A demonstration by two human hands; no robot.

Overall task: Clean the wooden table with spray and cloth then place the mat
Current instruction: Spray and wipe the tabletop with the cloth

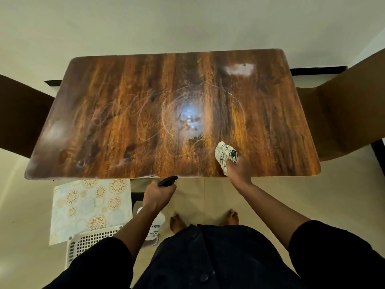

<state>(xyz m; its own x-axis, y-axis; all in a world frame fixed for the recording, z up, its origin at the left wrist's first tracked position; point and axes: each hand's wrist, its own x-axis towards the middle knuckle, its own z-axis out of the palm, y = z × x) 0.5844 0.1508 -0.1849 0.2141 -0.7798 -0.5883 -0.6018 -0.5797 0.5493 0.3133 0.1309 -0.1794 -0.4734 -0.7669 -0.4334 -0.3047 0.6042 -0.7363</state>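
Streaked wooden table (129, 113) against a pale wall (145, 24), over tiled floor (260, 197).

A single wide-angle view is provided — taken from head height and directed forward and steeply down. The wooden table (173, 113) is seen from its near long edge, the whole top being framed, with strong bending of lines toward the edges. The floor (208, 197) directly beneath the camera is included — no second view is supplied.

Glossy brown wood-grain bench (125, 113), wet patch mid-top; crumpled white black-patterned cloth (224, 156) on near-right edge; black-nozzled clear spray bottle (155, 224) below near edge; floral pale mat (91, 207) flat on floor.
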